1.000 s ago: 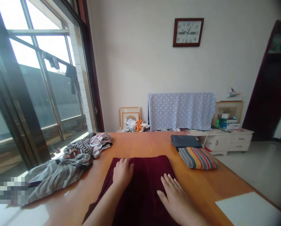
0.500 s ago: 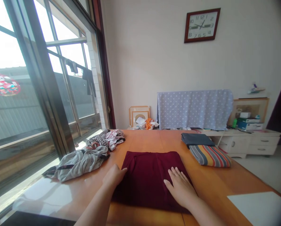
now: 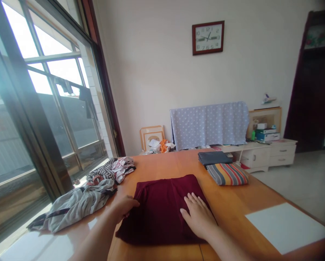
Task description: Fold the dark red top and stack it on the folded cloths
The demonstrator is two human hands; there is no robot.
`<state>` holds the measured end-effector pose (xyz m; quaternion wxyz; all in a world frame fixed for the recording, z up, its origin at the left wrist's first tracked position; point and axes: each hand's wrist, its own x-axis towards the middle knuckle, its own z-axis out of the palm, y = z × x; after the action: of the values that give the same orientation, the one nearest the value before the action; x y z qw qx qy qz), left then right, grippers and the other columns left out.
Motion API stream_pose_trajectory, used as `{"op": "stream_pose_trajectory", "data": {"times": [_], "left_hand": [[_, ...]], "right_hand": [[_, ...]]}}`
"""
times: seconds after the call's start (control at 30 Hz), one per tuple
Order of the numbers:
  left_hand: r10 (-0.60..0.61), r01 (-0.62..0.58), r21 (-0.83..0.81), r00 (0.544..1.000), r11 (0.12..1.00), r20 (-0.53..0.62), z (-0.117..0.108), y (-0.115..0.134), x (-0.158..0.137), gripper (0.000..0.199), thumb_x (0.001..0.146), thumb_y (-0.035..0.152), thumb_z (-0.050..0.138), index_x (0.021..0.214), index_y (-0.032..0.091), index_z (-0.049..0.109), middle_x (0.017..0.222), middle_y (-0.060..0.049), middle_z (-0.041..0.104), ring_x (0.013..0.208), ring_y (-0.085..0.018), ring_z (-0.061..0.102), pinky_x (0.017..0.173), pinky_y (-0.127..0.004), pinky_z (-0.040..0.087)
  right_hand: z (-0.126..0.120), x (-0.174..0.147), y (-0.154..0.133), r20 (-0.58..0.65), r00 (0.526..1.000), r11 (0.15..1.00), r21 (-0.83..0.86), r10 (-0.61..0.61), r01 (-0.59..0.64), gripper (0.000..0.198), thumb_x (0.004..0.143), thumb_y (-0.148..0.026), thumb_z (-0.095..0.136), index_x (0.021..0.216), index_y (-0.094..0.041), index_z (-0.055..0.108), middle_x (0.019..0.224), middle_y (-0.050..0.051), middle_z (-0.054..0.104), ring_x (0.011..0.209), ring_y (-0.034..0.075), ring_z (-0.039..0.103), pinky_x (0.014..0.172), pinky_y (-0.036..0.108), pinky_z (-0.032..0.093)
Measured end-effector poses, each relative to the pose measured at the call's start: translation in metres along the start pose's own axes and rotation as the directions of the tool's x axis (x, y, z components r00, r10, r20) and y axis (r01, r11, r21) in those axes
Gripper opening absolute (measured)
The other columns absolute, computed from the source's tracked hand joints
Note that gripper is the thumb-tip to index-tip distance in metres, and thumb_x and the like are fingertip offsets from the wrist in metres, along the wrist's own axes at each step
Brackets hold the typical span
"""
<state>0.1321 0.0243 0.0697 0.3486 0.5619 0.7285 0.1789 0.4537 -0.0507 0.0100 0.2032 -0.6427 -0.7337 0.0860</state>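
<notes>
A folded maroon garment [image 3: 162, 214] lies on the wooden table in front of me, its top slightly creased. At its left edge, my left hand [image 3: 126, 206] has its fingers curled in and seems to grip the cloth; part of the fingers is hidden. Flat on the right part of the garment rests my right hand [image 3: 196, 215], palm down with the thumb spread.
Rumpled clothes, among them a grey piece [image 3: 75, 204] and a striped one [image 3: 105, 172], lie along the window side. A folded dark cloth [image 3: 214, 158] and a folded striped cloth [image 3: 227, 174] sit back right. A white sheet [image 3: 287, 226] lies front right.
The view has turned to the right, so the room appears shifted left. My left hand has curled more at the garment's left edge. My right hand still lies flat on it.
</notes>
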Motion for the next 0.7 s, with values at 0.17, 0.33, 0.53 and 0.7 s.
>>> {"op": "stream_pose_trajectory", "data": {"times": [0.17,0.33,0.53,0.7], "left_hand": [[0.155,-0.139,-0.148,0.982,0.979,0.106,0.008,0.037,-0.010,0.026,0.070,0.040,0.066,0.085,0.020,0.061,0.061,0.004,0.059,0.043,-0.009,0.046,0.040,-0.020,0.025],[0.282,-0.245,-0.200,0.943,0.949,0.179,0.047,0.090,-0.010,0.031,0.072,0.031,0.064,0.101,0.021,0.061,0.068,0.004,0.060,0.045,-0.007,0.044,0.041,-0.018,0.023],[0.297,-0.258,-0.177,0.923,0.950,0.246,0.115,0.118,-0.012,0.074,0.068,0.029,0.071,0.137,0.019,0.046,0.066,0.005,0.061,0.040,-0.007,0.043,0.042,-0.021,0.026],[0.279,-0.223,-0.208,0.911,0.953,0.304,0.130,0.117,-0.009,0.091,0.067,0.027,0.072,0.148,0.015,0.033,0.071,0.002,0.065,0.039,-0.009,0.047,0.042,-0.022,0.027]], "right_hand": [[-0.002,0.001,0.001,0.003,1.000,0.999,0.036,0.005,-0.005,0.065,0.093,-0.049,0.038,0.146,-0.013,0.047,0.155,0.011,0.038,0.147,0.029,0.027,0.121,0.044,0.015],[-0.004,0.000,0.001,-0.009,1.000,0.997,0.077,0.008,-0.008,0.064,0.092,-0.047,0.041,0.146,-0.013,0.047,0.155,0.011,0.037,0.147,0.030,0.026,0.121,0.045,0.015],[-0.006,0.000,0.003,-0.018,1.000,0.995,0.101,0.011,-0.009,0.064,0.090,-0.044,0.045,0.146,-0.013,0.046,0.156,0.012,0.036,0.147,0.031,0.025,0.121,0.046,0.015],[-0.004,0.002,0.005,-0.024,1.000,0.995,0.103,0.011,-0.009,0.062,0.088,-0.038,0.047,0.146,-0.015,0.046,0.156,0.011,0.036,0.147,0.031,0.026,0.121,0.046,0.017]]}}
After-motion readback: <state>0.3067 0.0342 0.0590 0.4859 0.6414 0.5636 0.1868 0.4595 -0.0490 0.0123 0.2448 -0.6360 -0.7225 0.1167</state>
